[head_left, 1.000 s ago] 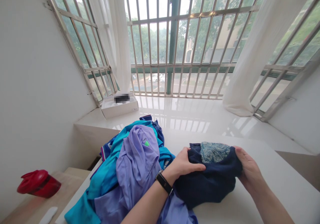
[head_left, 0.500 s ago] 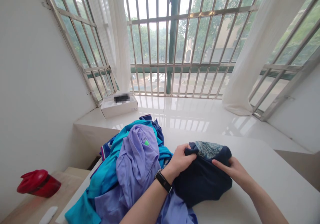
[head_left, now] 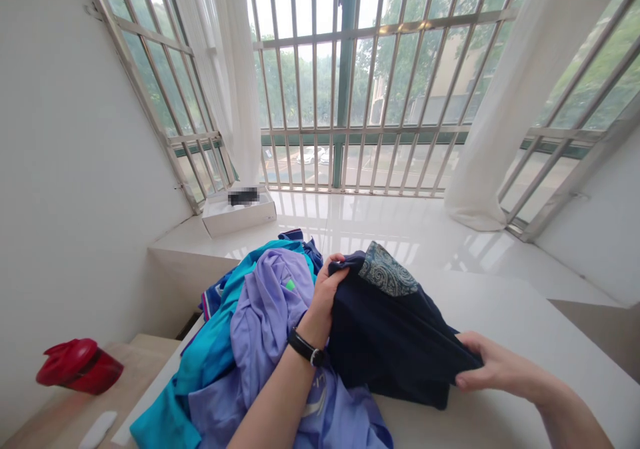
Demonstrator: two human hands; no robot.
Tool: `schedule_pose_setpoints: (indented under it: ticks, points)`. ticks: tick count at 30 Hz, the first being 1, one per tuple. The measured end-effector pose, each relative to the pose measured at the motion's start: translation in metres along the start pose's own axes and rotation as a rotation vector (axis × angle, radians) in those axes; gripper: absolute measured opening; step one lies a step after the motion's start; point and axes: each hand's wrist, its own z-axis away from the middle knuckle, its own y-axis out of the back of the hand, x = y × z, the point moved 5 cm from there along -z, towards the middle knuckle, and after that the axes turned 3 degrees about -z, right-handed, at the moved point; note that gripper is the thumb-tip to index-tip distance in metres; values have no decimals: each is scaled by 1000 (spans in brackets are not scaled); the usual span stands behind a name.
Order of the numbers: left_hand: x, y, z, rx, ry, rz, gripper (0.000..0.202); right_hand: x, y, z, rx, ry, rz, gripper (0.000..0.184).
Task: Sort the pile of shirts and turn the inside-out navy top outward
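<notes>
A dark navy garment (head_left: 390,342) with a paisley-patterned patch (head_left: 387,272) along its upper edge is stretched between my hands; its exact kind is unclear. My left hand (head_left: 327,289), with a black-strapped watch (head_left: 305,347) on the wrist, pinches the garment's upper left corner. On the other side my right hand (head_left: 487,362) grips its right edge between thumb and fingers. Left of the garment lies a heap of clothes, with a lavender shirt (head_left: 270,295) on top and a turquoise garment (head_left: 200,355) underneath. My left forearm passes over the lavender cloth.
The heap rests on a white table (head_left: 530,329) below a barred window. A white box (head_left: 239,215) sits on the sill at the left, and white curtains (head_left: 480,135) hang on both sides. A red lidded bin (head_left: 83,367) stands on the floor at lower left.
My hands have moved apart, drawing the navy garment out wider. The left went left and up, the right went right and down to the garment's side. More of the paisley patch shows.
</notes>
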Motion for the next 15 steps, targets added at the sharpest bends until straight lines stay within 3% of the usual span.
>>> schedule_pose_setpoints:
  ticks: [5,10,13,15]
  points:
    - [10,18,-7,60,-17,77,56,1,20,3,100,18,-25,31]
    - [14,27,-10,94,-42,76,61,20,70,17,580,128,3,35]
    - [13,32,-13,133,-69,79,60,27,77,23,661,128,12,37]
    - [12,35,-16,150,-75,66,58,21,76,29,750,200,36,37]
